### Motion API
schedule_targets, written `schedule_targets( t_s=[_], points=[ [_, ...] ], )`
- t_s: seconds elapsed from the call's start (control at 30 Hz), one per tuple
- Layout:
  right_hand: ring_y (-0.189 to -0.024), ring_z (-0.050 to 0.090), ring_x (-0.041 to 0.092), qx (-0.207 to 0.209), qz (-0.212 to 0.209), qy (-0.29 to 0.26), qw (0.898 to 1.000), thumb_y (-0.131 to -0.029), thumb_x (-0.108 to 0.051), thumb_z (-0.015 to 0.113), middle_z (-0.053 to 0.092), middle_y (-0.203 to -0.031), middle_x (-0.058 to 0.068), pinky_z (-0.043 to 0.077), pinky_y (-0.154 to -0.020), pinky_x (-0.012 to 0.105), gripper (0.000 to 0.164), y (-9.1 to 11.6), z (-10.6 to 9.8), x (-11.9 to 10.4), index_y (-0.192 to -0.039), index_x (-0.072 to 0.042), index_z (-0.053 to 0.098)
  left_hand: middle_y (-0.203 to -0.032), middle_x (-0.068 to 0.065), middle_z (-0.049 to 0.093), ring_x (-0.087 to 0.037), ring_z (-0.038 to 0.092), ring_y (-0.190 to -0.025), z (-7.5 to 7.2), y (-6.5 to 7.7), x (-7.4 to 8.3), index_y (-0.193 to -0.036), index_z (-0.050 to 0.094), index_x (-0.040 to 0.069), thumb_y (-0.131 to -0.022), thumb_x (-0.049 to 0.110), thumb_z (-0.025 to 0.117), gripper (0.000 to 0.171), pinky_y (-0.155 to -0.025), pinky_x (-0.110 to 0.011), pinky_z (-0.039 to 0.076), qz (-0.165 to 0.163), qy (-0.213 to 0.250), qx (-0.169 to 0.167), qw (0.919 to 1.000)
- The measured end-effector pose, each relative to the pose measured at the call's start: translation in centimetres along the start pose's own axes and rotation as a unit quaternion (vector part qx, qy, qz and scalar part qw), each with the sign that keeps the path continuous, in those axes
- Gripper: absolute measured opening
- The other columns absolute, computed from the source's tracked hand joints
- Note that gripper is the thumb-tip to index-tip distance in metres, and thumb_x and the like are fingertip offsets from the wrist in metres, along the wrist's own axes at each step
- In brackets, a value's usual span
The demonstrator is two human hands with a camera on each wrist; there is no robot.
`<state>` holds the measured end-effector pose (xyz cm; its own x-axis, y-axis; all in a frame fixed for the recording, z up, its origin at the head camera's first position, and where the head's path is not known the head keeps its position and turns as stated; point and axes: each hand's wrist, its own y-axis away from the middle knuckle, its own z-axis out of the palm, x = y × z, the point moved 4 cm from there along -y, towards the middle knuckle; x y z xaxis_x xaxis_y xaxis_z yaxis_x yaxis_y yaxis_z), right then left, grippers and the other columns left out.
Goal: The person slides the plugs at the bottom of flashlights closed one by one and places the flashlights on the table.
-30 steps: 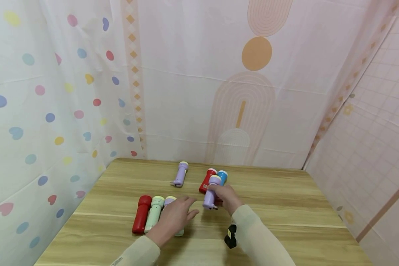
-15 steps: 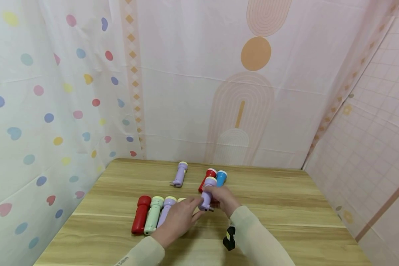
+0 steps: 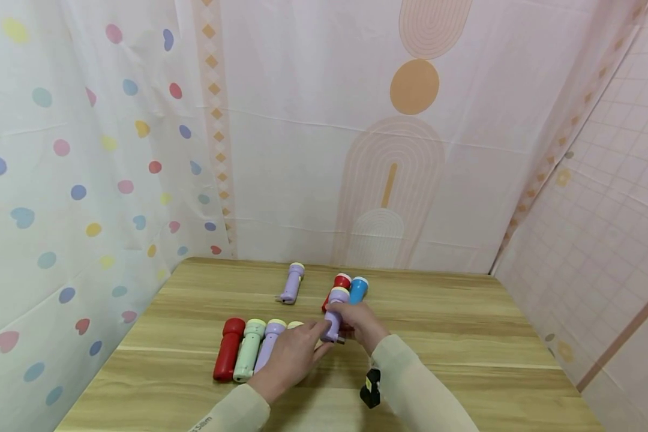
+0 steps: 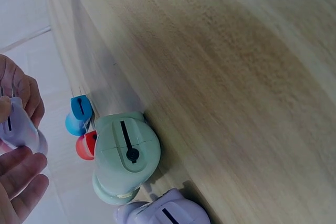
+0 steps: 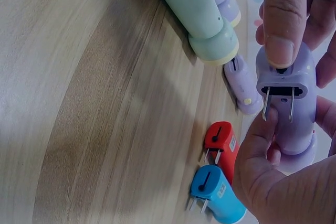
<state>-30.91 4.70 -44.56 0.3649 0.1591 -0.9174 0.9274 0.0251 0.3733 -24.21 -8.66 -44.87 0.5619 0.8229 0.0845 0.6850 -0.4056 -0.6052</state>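
A purple flashlight (image 3: 332,324) is held above the table between both hands. My right hand (image 3: 360,324) grips its body; in the right wrist view the thumb lies along one side. My left hand (image 3: 293,355) pinches the tail end, its thumb (image 5: 281,40) on the black slot and its fingers behind the body. Two metal prongs (image 5: 292,103) stick out of that end. Beside the left hand, a red flashlight (image 3: 229,349), a green flashlight (image 3: 249,351) and a purple flashlight (image 3: 270,345) lie in a row. Another green flashlight (image 5: 191,9) is mostly hidden by that hand in the head view.
Farther back lies a purple flashlight (image 3: 293,283) with prongs out. Behind the right hand lie a red flashlight (image 5: 223,142) and a blue flashlight (image 3: 359,289), prongs out too. Patterned curtains (image 3: 313,150) hang around the wooden table (image 3: 437,306).
My right hand has brought the purple flashlight slightly left. My left hand has shifted right from above the row and taken hold of its tail end. Over the last half second both barely move.
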Motion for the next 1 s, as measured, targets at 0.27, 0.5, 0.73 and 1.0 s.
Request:
schedule_targets(
  t_s=[0.27,0.5,0.73,1.0],
  points=[
    [-0.080,0.069,0.024,-0.003,-0.001,-0.004,1.000,-0.087,-0.023,0.074,0.069,-0.095,0.016,0.058,-0.071,0.034,0.047,0.24,0.16,-0.16,-0.114,0.009,0.056,-0.083,-0.004,0.066,-0.020,0.064,-0.064,0.15,0.05,-0.04,-0.107,0.063,0.014,-0.081,0.031,0.082,0.037,-0.045,-0.033,0.045,0.005,-0.020,0.012,0.9997],
    [-0.083,0.067,0.024,-0.011,-0.003,-0.008,1.000,-0.088,-0.022,0.073,0.068,-0.099,0.017,0.057,-0.075,0.038,0.048,0.17,0.30,-0.11,-0.118,0.010,0.055,-0.079,-0.003,0.065,-0.020,0.063,-0.061,0.15,0.08,-0.04,-0.103,0.062,0.014,-0.080,0.031,0.082,0.035,-0.043,-0.031,0.042,0.007,-0.024,0.018,0.9995],
    [-0.080,0.068,0.023,-0.013,-0.008,0.005,1.000,-0.088,-0.023,0.073,0.068,-0.096,0.015,0.058,-0.073,0.038,0.045,0.29,0.52,-0.06,-0.115,0.010,0.056,-0.071,0.000,0.061,-0.017,0.059,-0.057,0.18,0.11,-0.11,-0.089,0.056,0.016,-0.080,0.033,0.081,0.032,-0.043,-0.030,0.039,0.015,-0.030,0.020,0.9993],
    [-0.080,0.068,0.023,-0.011,-0.010,0.019,1.000,-0.089,-0.023,0.073,0.068,-0.095,0.016,0.058,-0.073,0.038,0.044,0.09,0.59,0.03,-0.114,0.009,0.056,-0.070,0.001,0.061,-0.018,0.059,-0.055,0.15,0.07,-0.09,-0.085,0.054,0.016,-0.080,0.034,0.081,0.033,-0.043,-0.031,0.039,0.023,-0.035,0.025,0.9988]
  ],
)
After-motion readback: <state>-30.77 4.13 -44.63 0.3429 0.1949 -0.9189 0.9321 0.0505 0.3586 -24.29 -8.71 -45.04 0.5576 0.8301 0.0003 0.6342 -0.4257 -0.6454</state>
